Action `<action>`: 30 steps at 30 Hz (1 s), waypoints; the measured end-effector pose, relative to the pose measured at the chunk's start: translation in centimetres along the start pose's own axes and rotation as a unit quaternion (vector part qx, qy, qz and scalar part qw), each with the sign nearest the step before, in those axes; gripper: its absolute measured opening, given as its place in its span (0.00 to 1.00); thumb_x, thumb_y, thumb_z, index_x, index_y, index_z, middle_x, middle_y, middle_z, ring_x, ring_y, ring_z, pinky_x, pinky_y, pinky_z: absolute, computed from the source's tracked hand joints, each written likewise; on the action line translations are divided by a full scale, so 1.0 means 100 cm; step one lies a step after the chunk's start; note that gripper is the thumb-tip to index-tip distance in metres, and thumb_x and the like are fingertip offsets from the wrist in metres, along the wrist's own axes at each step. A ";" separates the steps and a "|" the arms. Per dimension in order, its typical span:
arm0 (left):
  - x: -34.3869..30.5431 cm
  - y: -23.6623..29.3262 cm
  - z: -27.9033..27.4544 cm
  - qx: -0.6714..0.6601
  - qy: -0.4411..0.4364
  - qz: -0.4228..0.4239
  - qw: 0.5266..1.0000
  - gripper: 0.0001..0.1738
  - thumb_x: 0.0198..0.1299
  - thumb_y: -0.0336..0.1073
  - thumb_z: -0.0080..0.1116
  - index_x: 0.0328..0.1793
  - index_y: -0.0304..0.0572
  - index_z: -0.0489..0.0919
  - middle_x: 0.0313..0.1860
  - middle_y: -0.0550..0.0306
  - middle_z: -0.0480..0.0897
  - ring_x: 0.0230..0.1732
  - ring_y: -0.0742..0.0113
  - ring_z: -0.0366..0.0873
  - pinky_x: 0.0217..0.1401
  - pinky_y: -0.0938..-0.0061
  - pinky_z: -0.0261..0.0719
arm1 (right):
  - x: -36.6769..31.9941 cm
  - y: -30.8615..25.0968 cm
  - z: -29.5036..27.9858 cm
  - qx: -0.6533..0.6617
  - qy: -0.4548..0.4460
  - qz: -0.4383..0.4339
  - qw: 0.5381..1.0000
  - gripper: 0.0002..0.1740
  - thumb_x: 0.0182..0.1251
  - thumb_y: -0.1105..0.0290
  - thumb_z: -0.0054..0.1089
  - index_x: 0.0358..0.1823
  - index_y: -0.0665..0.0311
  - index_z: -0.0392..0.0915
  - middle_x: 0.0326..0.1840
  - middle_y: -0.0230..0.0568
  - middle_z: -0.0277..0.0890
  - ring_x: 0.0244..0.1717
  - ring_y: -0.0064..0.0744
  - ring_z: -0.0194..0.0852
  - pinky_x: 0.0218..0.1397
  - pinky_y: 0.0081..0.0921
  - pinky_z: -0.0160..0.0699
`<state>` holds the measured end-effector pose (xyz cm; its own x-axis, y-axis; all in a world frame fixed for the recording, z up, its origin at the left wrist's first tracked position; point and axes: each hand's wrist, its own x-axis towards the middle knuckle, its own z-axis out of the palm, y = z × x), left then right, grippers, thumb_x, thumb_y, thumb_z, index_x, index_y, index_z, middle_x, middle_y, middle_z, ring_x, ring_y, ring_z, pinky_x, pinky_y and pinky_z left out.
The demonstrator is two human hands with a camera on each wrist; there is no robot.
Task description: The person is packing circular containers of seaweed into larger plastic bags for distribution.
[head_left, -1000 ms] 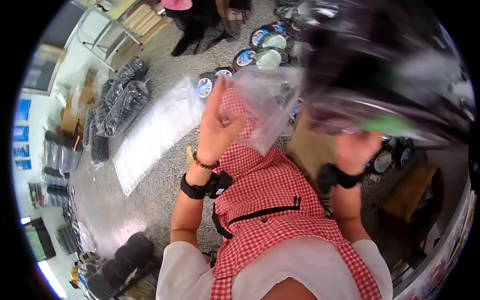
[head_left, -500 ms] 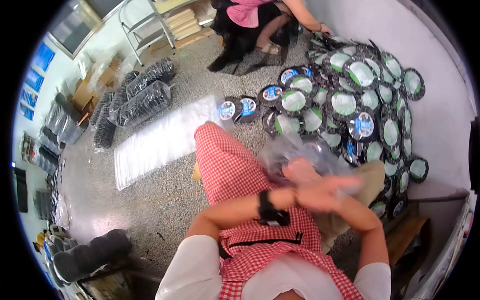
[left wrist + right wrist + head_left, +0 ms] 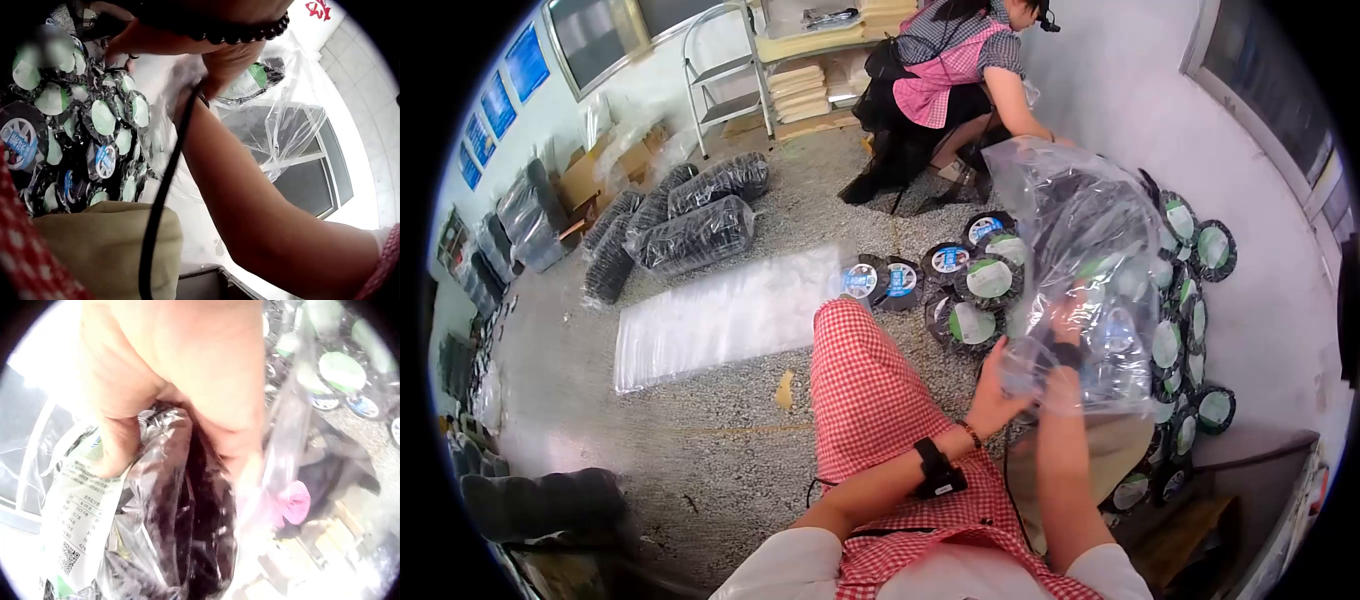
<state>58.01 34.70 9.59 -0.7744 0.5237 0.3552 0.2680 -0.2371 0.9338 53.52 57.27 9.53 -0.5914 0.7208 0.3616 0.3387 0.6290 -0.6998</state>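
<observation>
A large clear plastic bag (image 3: 1050,190) stands spread in front of me on the right, its mouth towards my body. My left hand (image 3: 995,397) grips the bag's edge at the mouth. Through the film my right hand (image 3: 1072,308) shows inside the bag, the forearm passing through the mouth. In the right wrist view the thumb and fingers of that hand pinch dark, shiny packets (image 3: 156,506) with a printed white label (image 3: 78,512). In the left wrist view a round packet with a green label (image 3: 256,78) shows within the film.
Round black packets with green or blue labels (image 3: 988,278) lie heaped on the floor by the right wall. A stack of flat clear bags (image 3: 730,315) lies to the left, near wrapped dark rolls (image 3: 695,235). Another person (image 3: 945,75) bends over the heap's far side.
The dark packets, held up at the right a second ago, are now inside the clear bag with my right hand. My left hand has come across to the bag's mouth. The head view has tilted up.
</observation>
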 end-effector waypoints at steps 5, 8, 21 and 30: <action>0.002 0.057 -0.029 -0.059 -0.097 0.040 0.993 0.10 0.56 0.28 0.51 0.45 0.36 0.73 0.38 0.58 0.74 0.40 0.70 0.71 0.42 0.75 0.70 | 0.003 0.090 0.079 0.362 0.035 0.009 0.931 0.24 0.64 0.67 0.52 0.59 0.70 0.64 0.52 0.46 0.69 0.47 0.32 0.68 0.52 0.26 0.69; -0.009 0.071 -0.051 -0.043 -0.140 0.077 0.986 0.08 0.58 0.33 0.48 0.38 0.36 0.74 0.34 0.58 0.72 0.35 0.70 0.70 0.39 0.75 0.69 | -0.008 0.058 0.042 0.355 -0.009 0.063 0.933 0.25 0.62 0.63 0.55 0.57 0.71 0.66 0.52 0.46 0.69 0.47 0.30 0.67 0.48 0.25 0.70; -0.041 0.213 -0.049 -0.555 -0.614 -0.113 0.550 0.18 0.58 0.36 0.48 0.15 0.38 0.68 0.13 0.62 0.68 0.15 0.72 0.64 0.19 0.75 0.59 | -0.093 0.072 0.030 0.190 -0.124 0.200 0.953 0.25 0.53 0.67 0.66 0.52 0.69 0.71 0.45 0.42 0.75 0.41 0.32 0.72 0.43 0.32 0.72; 0.012 0.167 -0.070 -0.116 -0.452 0.021 0.884 0.07 0.59 0.35 0.49 0.38 0.40 0.74 0.27 0.55 0.78 0.20 0.57 0.74 0.25 0.65 0.71 | -0.188 0.100 0.083 -0.180 -0.473 0.071 0.860 0.18 0.52 0.70 0.61 0.46 0.67 0.76 0.41 0.45 0.77 0.38 0.39 0.74 0.41 0.34 0.72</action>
<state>57.55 25.63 25.35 0.0372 0.9255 0.3770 0.0788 -0.3788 0.9221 61.94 47.58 -9.37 -0.7982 0.3454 -0.4935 0.5606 0.7259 -0.3985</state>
